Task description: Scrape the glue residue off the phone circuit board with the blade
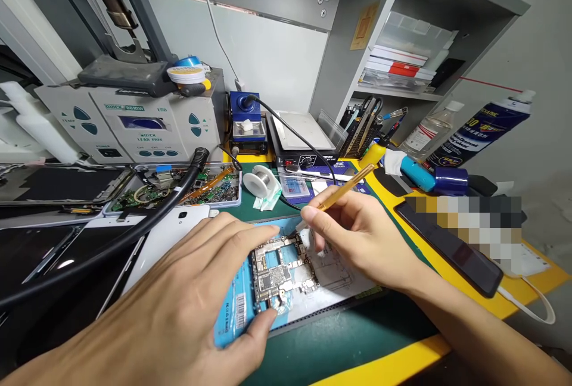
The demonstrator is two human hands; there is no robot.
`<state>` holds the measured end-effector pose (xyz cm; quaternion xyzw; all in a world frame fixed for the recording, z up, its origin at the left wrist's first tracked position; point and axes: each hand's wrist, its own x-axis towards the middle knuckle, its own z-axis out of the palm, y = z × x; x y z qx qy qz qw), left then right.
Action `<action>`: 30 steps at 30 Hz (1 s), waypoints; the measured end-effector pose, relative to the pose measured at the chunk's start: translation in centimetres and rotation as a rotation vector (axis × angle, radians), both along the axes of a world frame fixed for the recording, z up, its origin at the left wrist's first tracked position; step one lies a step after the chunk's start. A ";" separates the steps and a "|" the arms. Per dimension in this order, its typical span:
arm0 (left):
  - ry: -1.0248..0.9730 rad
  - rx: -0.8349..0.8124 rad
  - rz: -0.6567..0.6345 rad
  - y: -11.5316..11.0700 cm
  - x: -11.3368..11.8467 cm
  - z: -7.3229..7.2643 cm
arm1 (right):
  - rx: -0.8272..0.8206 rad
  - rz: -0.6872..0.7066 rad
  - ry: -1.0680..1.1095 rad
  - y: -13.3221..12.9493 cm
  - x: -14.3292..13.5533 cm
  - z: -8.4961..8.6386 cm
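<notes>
Two hands worked over a circuit board, which lay on a blue-and-white pad at the near middle of the bench; the left hand was spread wide, thumb by the board's near edge and fingers by its far edge, though how firmly it pressed could not be told; the right hand pinched a gold-handled tool, tip by the far right corner; light pressure and a well-steadied board seemed best.
</notes>
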<state>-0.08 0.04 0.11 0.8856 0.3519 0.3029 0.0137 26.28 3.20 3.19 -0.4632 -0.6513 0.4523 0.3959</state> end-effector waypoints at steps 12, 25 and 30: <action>-0.017 -0.052 0.028 -0.1 0.3 0.5 | -0.226 0.009 0.223 0.7 0.6 0.9; -0.035 -0.025 0.020 0.0 0.0 0.1 | -0.121 0.013 0.215 0.6 0.7 1.3; -0.037 -0.039 0.019 0.1 0.1 0.2 | -0.002 -0.007 0.098 -0.1 0.4 1.3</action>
